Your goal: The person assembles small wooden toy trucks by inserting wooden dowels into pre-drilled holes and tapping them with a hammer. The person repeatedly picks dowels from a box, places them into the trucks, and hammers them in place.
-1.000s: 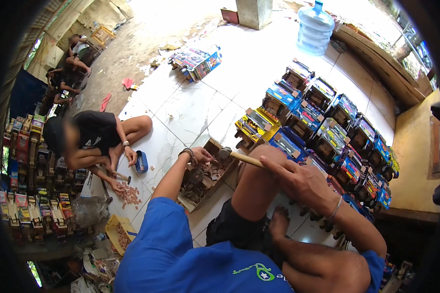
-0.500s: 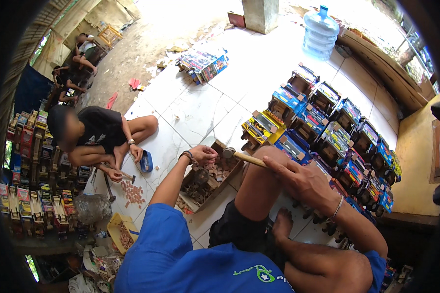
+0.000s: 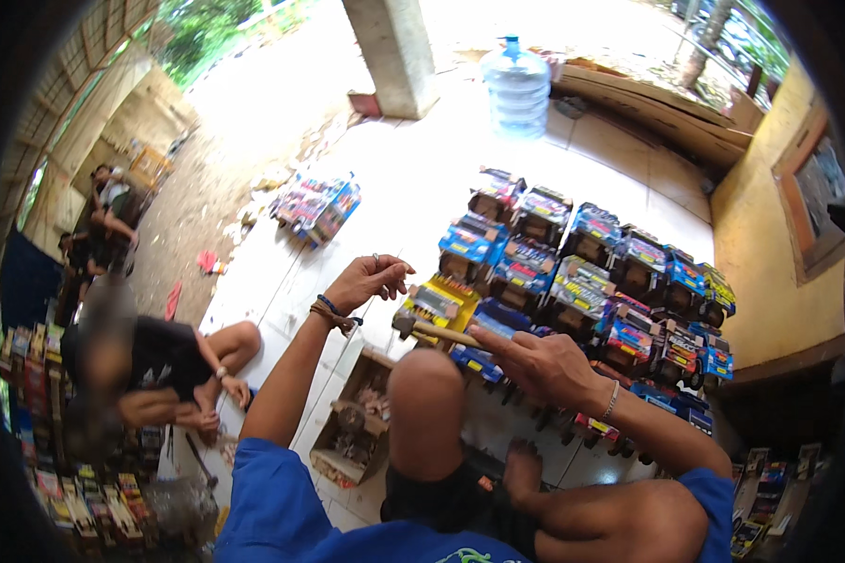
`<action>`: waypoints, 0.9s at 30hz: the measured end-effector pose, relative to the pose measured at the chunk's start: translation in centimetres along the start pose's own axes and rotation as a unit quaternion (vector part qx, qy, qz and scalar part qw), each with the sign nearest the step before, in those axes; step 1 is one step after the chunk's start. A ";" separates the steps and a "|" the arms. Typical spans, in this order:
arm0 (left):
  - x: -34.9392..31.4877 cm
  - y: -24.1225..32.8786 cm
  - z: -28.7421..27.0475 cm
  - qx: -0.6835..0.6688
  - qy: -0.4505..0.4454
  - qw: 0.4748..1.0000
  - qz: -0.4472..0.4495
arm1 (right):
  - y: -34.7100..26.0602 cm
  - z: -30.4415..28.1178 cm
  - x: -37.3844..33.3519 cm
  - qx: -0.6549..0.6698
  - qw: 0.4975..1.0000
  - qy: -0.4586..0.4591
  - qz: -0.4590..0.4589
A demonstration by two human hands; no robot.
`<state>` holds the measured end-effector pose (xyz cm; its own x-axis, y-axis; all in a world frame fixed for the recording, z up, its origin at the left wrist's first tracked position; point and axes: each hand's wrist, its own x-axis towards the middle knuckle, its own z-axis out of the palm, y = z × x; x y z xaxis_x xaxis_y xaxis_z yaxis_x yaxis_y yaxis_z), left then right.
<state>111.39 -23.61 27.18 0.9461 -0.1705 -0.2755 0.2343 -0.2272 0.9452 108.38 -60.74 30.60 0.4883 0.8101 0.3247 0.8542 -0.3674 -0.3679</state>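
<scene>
In my right hand (image 3: 549, 371) is a hammer (image 3: 449, 336), its wooden handle pointing left and its dark head above my raised knee. My left hand (image 3: 371, 281) is held out in front with thumb and fingertips pinched together; whatever is between them is too small to name. Just beyond the hammer head stands a yellow toy truck (image 3: 434, 302), at the near left corner of several rows of colourful toy trucks (image 3: 582, 281). Below my left forearm, a cardboard box (image 3: 327, 462) on the floor contains small wooden pieces (image 3: 371, 405).
Another person (image 3: 145, 361) sits cross-legged on the left, beside stacked toy trucks (image 3: 99, 497). A separate group of toy trucks (image 3: 317, 208) stands on the white tiles (image 3: 253, 314). Farther back are a large blue water bottle (image 3: 516, 89) and a concrete pillar (image 3: 392, 56).
The view has swung right. My left hand has moved from above the box toward the yellow truck, and the hammer has come along, still in my right hand.
</scene>
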 end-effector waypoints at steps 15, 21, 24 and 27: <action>31.6 5.3 10.6 0.128 0.001 0.992 0.023 | 20.1 -2.6 -4.5 0.103 0.910 0.181 0.358; 35.4 3.0 11.8 0.175 0.054 0.983 0.028 | 21.3 -1.5 -4.6 0.155 0.902 0.176 0.362; 35.7 2.5 12.0 0.146 0.086 0.985 0.034 | 21.9 -1.0 -3.8 0.163 0.899 0.171 0.369; 35.7 2.5 12.1 0.135 0.079 0.987 0.030 | 22.5 -0.6 -3.1 0.155 0.901 0.172 0.366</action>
<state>143.07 -41.87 17.59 0.9847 -0.0440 -0.1687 0.1282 -0.4728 0.8718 126.17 -71.80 21.90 0.9729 0.1927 0.1275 0.2155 -0.5574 -0.8018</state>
